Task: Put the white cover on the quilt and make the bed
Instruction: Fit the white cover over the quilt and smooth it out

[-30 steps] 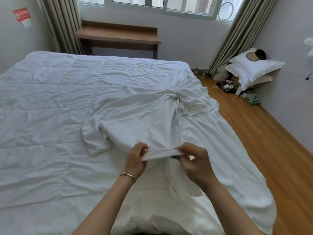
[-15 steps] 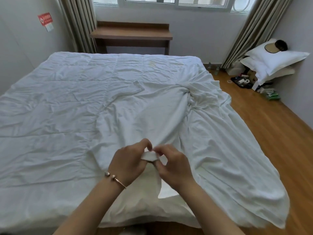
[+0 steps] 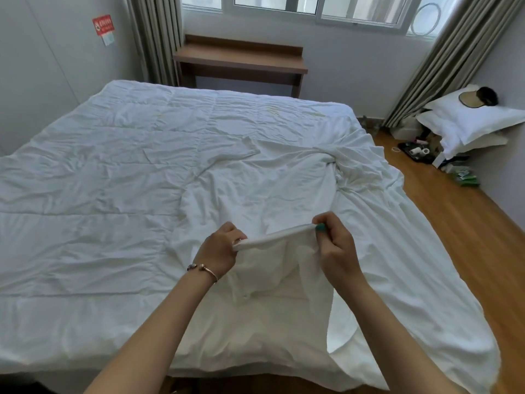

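Observation:
A white quilt [image 3: 99,194] with stitched squares lies spread over the bed. The smooth white cover [image 3: 383,245] is bunched on the quilt's right half and hangs over the bed's right and front edges. My left hand [image 3: 220,250], with a bracelet on its wrist, pinches one end of a folded hem of the cover. My right hand [image 3: 333,245] pinches the other end. The hem is stretched taut between them, lifted a little above the bed near its front edge.
A wooden desk [image 3: 241,64] stands under the window beyond the bed, between grey curtains [image 3: 154,38]. Wooden floor [image 3: 468,251] runs along the right side. Pillows [image 3: 468,120] with a cap on top and small clutter [image 3: 417,150] sit in the far right corner.
My hands, which were pinched together half a second ago, have drawn apart and stretched the cover's hem between them. The view has tilted up slightly.

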{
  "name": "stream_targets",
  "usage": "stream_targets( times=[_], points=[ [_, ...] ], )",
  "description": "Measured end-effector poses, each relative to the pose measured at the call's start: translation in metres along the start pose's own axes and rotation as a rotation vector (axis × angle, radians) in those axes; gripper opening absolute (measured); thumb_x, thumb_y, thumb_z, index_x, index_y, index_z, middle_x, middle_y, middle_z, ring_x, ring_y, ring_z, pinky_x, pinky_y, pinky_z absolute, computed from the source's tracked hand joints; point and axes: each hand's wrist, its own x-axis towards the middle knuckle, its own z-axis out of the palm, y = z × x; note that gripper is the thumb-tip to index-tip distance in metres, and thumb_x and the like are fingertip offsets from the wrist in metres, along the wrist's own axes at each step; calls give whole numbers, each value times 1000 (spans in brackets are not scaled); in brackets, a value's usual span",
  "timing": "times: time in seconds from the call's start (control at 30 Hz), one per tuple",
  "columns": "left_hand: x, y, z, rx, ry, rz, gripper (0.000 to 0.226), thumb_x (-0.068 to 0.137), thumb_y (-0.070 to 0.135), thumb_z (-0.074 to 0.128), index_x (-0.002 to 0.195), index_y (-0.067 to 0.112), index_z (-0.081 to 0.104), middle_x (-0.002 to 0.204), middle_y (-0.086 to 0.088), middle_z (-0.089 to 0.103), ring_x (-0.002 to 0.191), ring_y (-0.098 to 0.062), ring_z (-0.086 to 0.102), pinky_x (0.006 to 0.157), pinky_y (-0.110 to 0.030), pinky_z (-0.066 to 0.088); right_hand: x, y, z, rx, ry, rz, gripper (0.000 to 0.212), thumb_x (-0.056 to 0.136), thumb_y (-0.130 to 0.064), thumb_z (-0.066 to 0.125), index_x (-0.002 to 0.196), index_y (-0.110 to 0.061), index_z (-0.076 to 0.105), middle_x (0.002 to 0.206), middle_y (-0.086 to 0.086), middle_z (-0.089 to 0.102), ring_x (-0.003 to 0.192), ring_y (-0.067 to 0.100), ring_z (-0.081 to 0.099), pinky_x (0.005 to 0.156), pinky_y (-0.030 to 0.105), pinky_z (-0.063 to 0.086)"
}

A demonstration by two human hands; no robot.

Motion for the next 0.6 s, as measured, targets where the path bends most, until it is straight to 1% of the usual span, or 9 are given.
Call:
stream_targets(
  times=[0.07, 0.2, 0.3, 0.37, 0.43, 0.5, 0.53, 0.57, 0.6],
  points=[
    [0, -26, 0, 63, -13, -52, 33, 79, -8, 59, 96, 16, 73, 95, 2, 58, 81, -26, 63, 65, -33, 51, -1, 0, 9, 97, 31, 61, 12, 86, -14, 39, 82, -9, 49, 57, -18, 43, 53, 1, 36, 53, 12, 30],
    [15, -78, -9, 57, 59, -272, 34, 81, -4, 54, 104, 14, 71, 103, -7, 63, 99, -28, 59, 74, -37, 51, 7, 4, 44, 0, -36, 83, 14, 87, -16, 37, 82, -10, 49, 57, -12, 39, 53, 4, 32, 51, 18, 27],
    [29, -127, -20, -103, 46, -546, 18, 86, 9, 59, 95, 18, 70, 98, -10, 70, 96, -33, 63, 74, -33, 48, 26, 8, 66, 20, 180, 170, 14, 85, -17, 36, 83, -13, 49, 63, -4, 38, 52, 2, 32, 49, 18, 27],
    [42, -151, -29, -206, 3, -595, 12, 87, 12, 60, 91, 15, 71, 94, -12, 71, 95, -34, 64, 71, -29, 43, 39, 8, 78, 65, 375, 231, 13, 88, -14, 36, 84, -16, 48, 65, 2, 35, 51, 2, 31, 50, 22, 28],
    [62, -158, -48, -331, 30, -548, 16, 89, 13, 55, 94, 9, 70, 93, -15, 70, 93, -33, 63, 69, -27, 37, 49, 10, 91, -15, 527, 308, 18, 94, -5, 35, 89, -18, 48, 66, 1, 38, 55, 6, 39, 56, 30, 31],
    [92, -147, -85, -431, 47, -362, 24, 82, 18, 43, 89, 10, 65, 85, -11, 66, 84, -26, 60, 65, -28, 34, 58, 10, 103, -257, 621, 442, 14, 93, -13, 36, 99, -17, 47, 78, 3, 51, 75, 23, 55, 68, 35, 36],
    [108, -136, -107, -471, 11, -234, 24, 76, 17, 39, 85, 12, 61, 80, -5, 62, 78, -21, 55, 63, -28, 34, 61, 7, 109, -401, 609, 504, 19, 88, -21, 39, 105, -17, 47, 92, 5, 56, 91, 31, 56, 76, 39, 39],
    [123, -122, -128, -484, -68, -93, 22, 73, 15, 38, 83, 15, 58, 76, -1, 59, 74, -16, 52, 62, -26, 35, 63, 1, 117, -497, 555, 501, 33, 82, -29, 47, 113, -16, 46, 108, 5, 54, 105, 33, 53, 85, 42, 39],
    [134, -105, -146, -444, -170, 46, 22, 71, 13, 39, 82, 18, 57, 75, 1, 59, 73, -14, 52, 63, -26, 37, 64, -7, 126, -541, 454, 413, 53, 75, -35, 56, 122, -16, 43, 123, 4, 48, 116, 30, 48, 94, 43, 37]
  ],
)
